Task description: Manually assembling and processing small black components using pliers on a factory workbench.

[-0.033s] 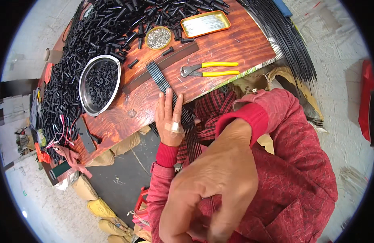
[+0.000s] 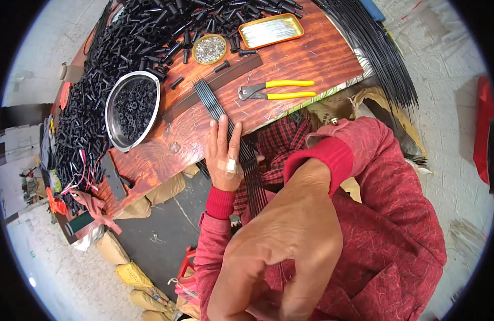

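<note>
My left hand (image 2: 224, 163) lies with its fingers stretched out over a flat row of thin black rods (image 2: 207, 100) at the table's near edge. The far ends of the rods rest across a dark brown strip (image 2: 241, 70), and their near part runs down over my lap. Close to the camera, my right hand (image 2: 284, 241) is bent downward with thumb and fingers drawn together. Its fingertips are blurred and partly cut off by the lower edge, so what they pinch is hidden. Cutting pliers with yellow handles (image 2: 291, 96) lie right of the rods.
A large heap of black tubular parts (image 2: 81, 123) covers the table's far left. A metal bowl (image 2: 109, 120) holds black gear-like pieces. Beyond the strip are a round dish of small metal bits (image 2: 209, 49) and a yellow tray (image 2: 275, 43) of thin pale pins. Long black rods (image 2: 383, 61) overhang at right.
</note>
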`<state>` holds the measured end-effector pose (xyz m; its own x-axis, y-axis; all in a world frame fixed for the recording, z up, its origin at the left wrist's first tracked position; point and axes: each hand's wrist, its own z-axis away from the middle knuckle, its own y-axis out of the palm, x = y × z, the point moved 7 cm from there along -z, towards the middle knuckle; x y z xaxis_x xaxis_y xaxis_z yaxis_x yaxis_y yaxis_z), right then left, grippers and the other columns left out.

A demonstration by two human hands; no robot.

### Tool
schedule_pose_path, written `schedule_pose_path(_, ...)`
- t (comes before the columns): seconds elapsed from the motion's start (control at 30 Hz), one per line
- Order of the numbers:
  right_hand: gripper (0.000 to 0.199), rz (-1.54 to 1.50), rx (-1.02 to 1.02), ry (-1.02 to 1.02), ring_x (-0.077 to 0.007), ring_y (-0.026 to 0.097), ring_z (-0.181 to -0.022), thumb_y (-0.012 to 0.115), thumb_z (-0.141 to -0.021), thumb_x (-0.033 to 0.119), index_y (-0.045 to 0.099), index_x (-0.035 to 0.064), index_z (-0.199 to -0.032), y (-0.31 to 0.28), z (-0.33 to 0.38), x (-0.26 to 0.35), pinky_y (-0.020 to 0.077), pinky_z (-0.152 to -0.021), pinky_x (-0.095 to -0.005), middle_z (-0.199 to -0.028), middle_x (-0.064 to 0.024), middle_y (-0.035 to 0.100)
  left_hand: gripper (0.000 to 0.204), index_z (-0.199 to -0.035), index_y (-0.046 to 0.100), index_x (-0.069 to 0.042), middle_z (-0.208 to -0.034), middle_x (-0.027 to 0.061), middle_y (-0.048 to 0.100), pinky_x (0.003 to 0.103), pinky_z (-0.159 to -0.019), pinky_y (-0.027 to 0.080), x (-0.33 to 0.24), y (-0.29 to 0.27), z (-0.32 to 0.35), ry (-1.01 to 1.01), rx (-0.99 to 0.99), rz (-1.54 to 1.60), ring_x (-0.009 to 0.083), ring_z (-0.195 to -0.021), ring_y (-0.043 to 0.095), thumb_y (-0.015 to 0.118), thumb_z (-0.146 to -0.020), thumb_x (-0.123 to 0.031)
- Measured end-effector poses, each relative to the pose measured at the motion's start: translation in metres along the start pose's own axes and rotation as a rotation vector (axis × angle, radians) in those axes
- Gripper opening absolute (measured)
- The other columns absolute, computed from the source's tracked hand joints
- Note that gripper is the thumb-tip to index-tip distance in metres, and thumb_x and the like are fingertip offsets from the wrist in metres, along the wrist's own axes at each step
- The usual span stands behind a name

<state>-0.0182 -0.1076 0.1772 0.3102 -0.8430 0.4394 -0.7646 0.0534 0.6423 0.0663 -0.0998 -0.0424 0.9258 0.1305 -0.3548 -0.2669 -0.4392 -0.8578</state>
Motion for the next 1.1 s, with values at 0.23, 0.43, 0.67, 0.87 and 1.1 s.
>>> schedule_pose_path(0.23, 0.027, -0.214, 0.109, 0.048, -0.0160, 0.057, -0.081, 0.068, -0.090, 0.012, 0.055, -0.0045, -0.106, 0.022, -0.009, -0.032, 0.0452, -0.068, -0.0283, -0.093, -0.0097, 0.058, 0.052, -0.141, 0.053, -0.013, -0.151, 0.0168, 0.043, 0.049, -0.106, 0.037, -0.009, -0.010, 0.000, 0.011, -0.034, -0.022, 0.0402, -0.138, 0.040, 0.054, -0.089, -0.013)
schedule_pose_path(0.43, 0.030, -0.117, 0.178, 0.061, -0.0176, 0.051, -0.080, 0.068, -0.092, 0.025, 0.052, -0.0009, -0.091, 0.033, -0.013, -0.045, 0.0445, -0.075, -0.0327, -0.093, -0.0098, 0.055, 0.089, -0.144, 0.049, -0.013, -0.153, 0.0179, 0.039, 0.051, -0.104, 0.037, -0.008, -0.005, 0.004, 0.051, -0.043, -0.037, 0.0431, -0.138, 0.037, 0.075, -0.071, -0.056)
schedule_pose_path(0.67, 0.055, -0.395, 0.230, -0.287, -0.0172, 0.048, -0.087, 0.073, -0.086, 0.051, 0.050, 0.0010, -0.092, 0.048, -0.016, -0.050, 0.0423, -0.080, -0.0317, -0.097, -0.0090, 0.052, 0.097, -0.142, 0.052, -0.012, -0.152, 0.0171, 0.041, 0.050, -0.106, 0.036, -0.007, -0.008, 0.008, 0.054, -0.078, -0.039, 0.0416, -0.139, 0.038, 0.081, -0.060, -0.056)
schedule_pose_path(0.87, 0.010, 0.369, -0.209, -0.002, -0.0223, 0.062, -0.078, 0.054, -0.085, -0.003, 0.062, -0.0002, -0.092, 0.033, 0.029, -0.020, 0.0507, -0.067, -0.0327, -0.089, -0.0107, 0.064, 0.079, -0.142, 0.051, -0.013, -0.153, 0.0173, 0.039, 0.051, -0.108, 0.035, -0.022, -0.023, -0.012, -0.309, 0.280, 0.304, 0.0413, -0.141, 0.035, 0.076, -0.075, -0.048)
schedule_pose_path(1.1, 0.043, 2.226, -0.698, 0.335, -0.0309, 0.059, -0.096, 0.060, -0.075, 0.002, 0.059, 0.0127, -0.117, -0.070, 0.138, 0.000, 0.0521, -0.074, -0.0421, -0.104, -0.0079, 0.058, 0.076, -0.144, 0.049, -0.013, -0.155, 0.0157, 0.036, 0.051, -0.104, 0.039, -0.002, 0.000, 0.007, 0.075, -0.007, -0.092, 0.0415, -0.139, 0.037, 0.073, -0.077, -0.041)
